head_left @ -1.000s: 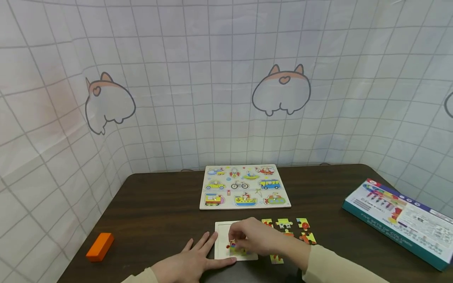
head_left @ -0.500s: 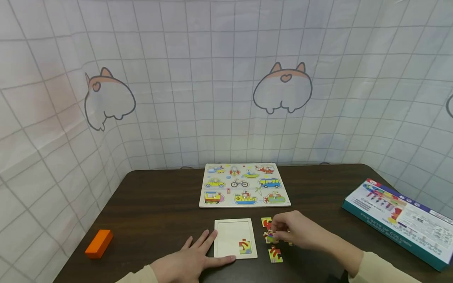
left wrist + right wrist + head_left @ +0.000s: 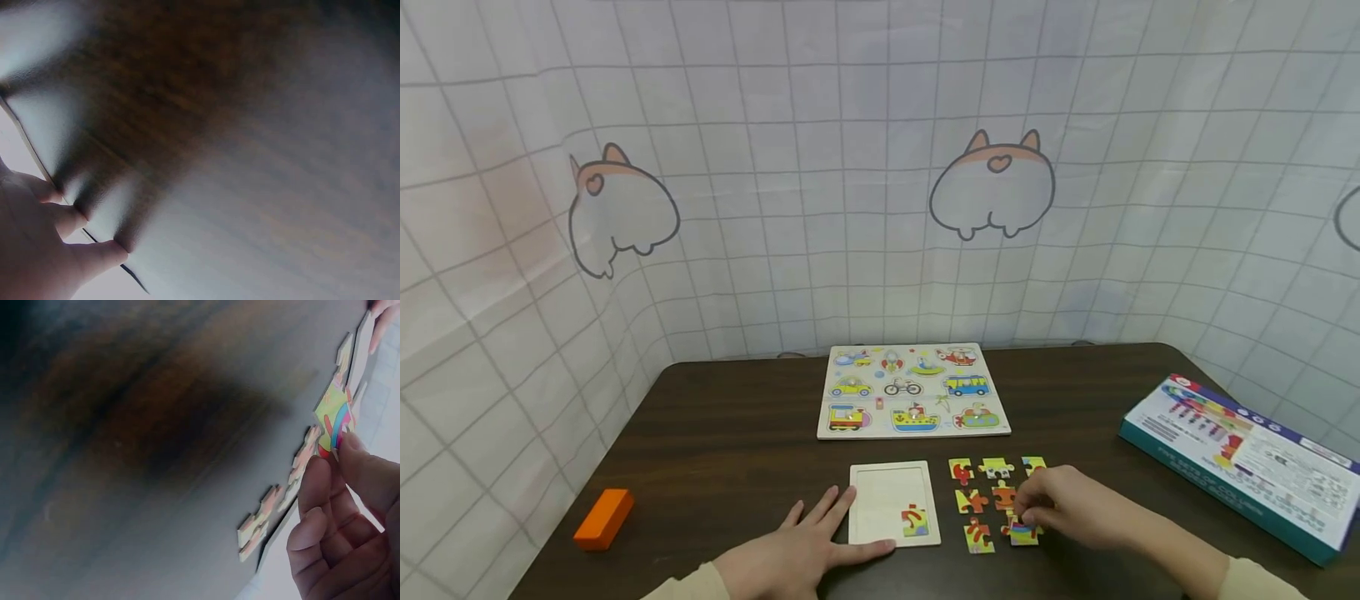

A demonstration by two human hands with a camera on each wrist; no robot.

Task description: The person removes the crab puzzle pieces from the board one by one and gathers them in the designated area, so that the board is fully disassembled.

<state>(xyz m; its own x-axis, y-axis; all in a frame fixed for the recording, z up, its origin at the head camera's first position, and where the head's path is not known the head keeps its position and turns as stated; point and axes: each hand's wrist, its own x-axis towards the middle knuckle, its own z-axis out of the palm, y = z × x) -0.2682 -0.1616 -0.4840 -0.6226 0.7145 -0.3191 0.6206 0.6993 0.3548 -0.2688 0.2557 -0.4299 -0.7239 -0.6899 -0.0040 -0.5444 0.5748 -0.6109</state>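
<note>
My right hand (image 3: 1078, 504) pinches a jigsaw piece (image 3: 332, 419) between thumb and fingertips. It is yellow-green with a rainbow stripe, low at the right end of several loose jigsaw pieces (image 3: 972, 502). The other fingers are curled in, as the right wrist view shows. A pale wooden puzzle frame (image 3: 880, 492) lies to the left of the loose pieces. One yellow piece with red (image 3: 915, 521) sits in its lower right corner. My left hand (image 3: 786, 550) has its fingers spread flat, fingertips at the frame's left edge and thumb along the bottom edge.
Behind the frame lies a vehicle peg puzzle board (image 3: 917, 392). A teal-sided flat box (image 3: 1240, 467) is on the right of the dark table (image 3: 722, 442), an orange block (image 3: 604, 519) on the left. A white checked curtain (image 3: 812, 208) hangs behind.
My right hand has carried the rainbow piece from the frame rightward to the loose pieces. The red-and-yellow piece in the frame's corner has come into sight. My left hand stays in place.
</note>
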